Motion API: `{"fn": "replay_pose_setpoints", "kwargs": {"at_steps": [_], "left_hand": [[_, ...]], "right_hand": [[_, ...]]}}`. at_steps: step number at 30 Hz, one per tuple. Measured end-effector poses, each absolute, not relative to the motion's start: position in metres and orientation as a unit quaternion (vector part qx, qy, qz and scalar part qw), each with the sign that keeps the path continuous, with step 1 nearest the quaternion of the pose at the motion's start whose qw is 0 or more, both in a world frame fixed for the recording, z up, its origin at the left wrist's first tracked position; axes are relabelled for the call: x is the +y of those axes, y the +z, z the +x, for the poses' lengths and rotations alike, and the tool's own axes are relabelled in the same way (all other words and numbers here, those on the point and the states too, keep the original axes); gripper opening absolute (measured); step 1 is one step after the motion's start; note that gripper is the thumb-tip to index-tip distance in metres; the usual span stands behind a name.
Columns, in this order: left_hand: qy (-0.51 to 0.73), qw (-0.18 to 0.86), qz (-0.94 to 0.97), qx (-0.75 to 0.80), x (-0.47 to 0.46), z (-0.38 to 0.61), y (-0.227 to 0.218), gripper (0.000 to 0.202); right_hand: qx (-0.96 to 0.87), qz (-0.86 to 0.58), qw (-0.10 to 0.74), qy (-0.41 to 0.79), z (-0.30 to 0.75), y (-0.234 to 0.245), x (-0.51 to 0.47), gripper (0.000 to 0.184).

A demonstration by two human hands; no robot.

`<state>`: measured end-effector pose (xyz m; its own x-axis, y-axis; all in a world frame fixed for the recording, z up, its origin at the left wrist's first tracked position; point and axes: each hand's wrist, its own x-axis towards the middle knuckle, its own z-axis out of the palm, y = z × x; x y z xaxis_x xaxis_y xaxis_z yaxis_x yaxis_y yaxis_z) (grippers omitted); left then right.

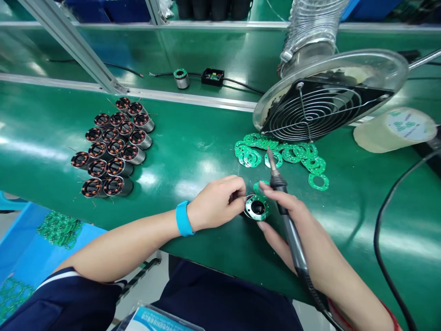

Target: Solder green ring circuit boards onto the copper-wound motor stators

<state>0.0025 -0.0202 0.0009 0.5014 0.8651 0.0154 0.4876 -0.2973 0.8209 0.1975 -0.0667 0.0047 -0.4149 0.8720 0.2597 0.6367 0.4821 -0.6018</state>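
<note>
My left hand (217,202), with a blue wristband, is closed in a pinch on the left side of a small metal motor stator (255,208) that rests on the green bench. My right hand (285,216) touches the stator's right side with its fingertips. It also grips a black soldering iron (282,193) whose tip points up and away from the part. A green ring circuit board (261,187) lies just behind the stator.
Several wound stators (113,147) are grouped at the left. A pile of green ring boards (285,154) lies under a fume extractor fan (324,103). A tape roll (396,128) sits at the right, and a black cable (382,230) curves past it. One stator (181,78) stands behind the rail.
</note>
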Motion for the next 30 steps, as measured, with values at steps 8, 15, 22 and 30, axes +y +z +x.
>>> {"fn": "replay_pose_setpoints", "kwargs": {"at_steps": [8,15,22,30], "left_hand": [[0.243,0.401,0.77,0.432,-0.02,0.002,0.0,0.016],[0.257,0.418,0.759,0.429,-0.02,0.001,0.001,0.016],[0.263,0.421,0.754,0.431,-0.021,0.002,-0.001,0.015],[0.176,0.573,0.652,0.466,-0.023,-0.004,0.008,0.029]], "right_hand": [[-0.803,-0.457,0.286,0.255,0.197,-0.018,-0.061,0.047],[-0.806,-0.447,0.306,0.237,0.197,-0.024,-0.06,0.045],[-0.814,-0.435,0.306,0.236,0.196,-0.022,-0.061,0.048],[-0.798,-0.453,0.341,0.205,0.194,-0.022,-0.061,0.046]]}}
